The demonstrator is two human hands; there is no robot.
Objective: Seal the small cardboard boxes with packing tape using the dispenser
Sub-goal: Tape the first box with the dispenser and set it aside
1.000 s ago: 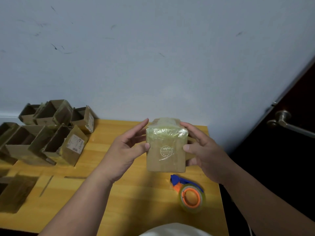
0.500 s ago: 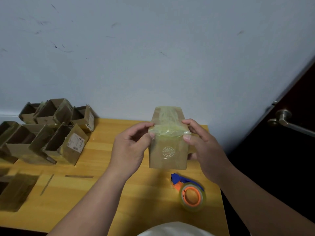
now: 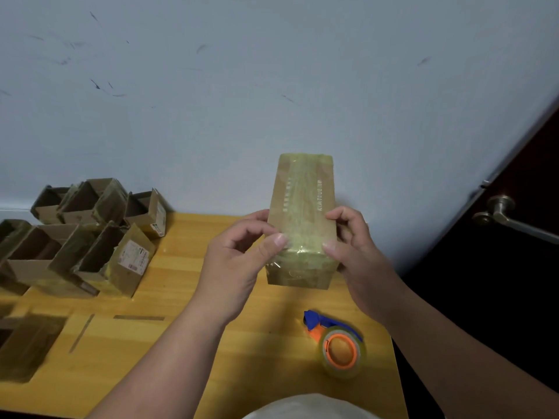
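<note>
Both hands hold one small cardboard box (image 3: 302, 219) in the air above the far part of the wooden bench (image 3: 187, 300), in front of the pale wall (image 3: 272, 86). The box is tilted, so its long taped face looks toward the camera and its far end stands higher than the near end. A strip of clear yellowish packing tape (image 3: 304, 201) runs along the middle of this face and folds over the near edge onto the short front side (some white print shows on the cardboard at each side of the strip, too small to read fully).

The left hand (image 3: 239, 264) grips the box at its left side: the thumb presses on the tape near the lower left corner of the long face, and the other fingers are curled behind the box. The right hand (image 3: 352, 240) grips the right side in the same way, with the thumb tip on the tape edge and the fingers bent around the right wall.

The tape dispenser (image 3: 334, 343), blue and orange with a roll of clear tape on it, lies on the bench below the box and nearer to the person, touched by neither hand. At the left of the bench is a group of open cardboard boxes (image 3: 90, 237) lying close together, some with white labels. A metal door handle (image 3: 499, 211) shows at the right on a dark door.
</note>
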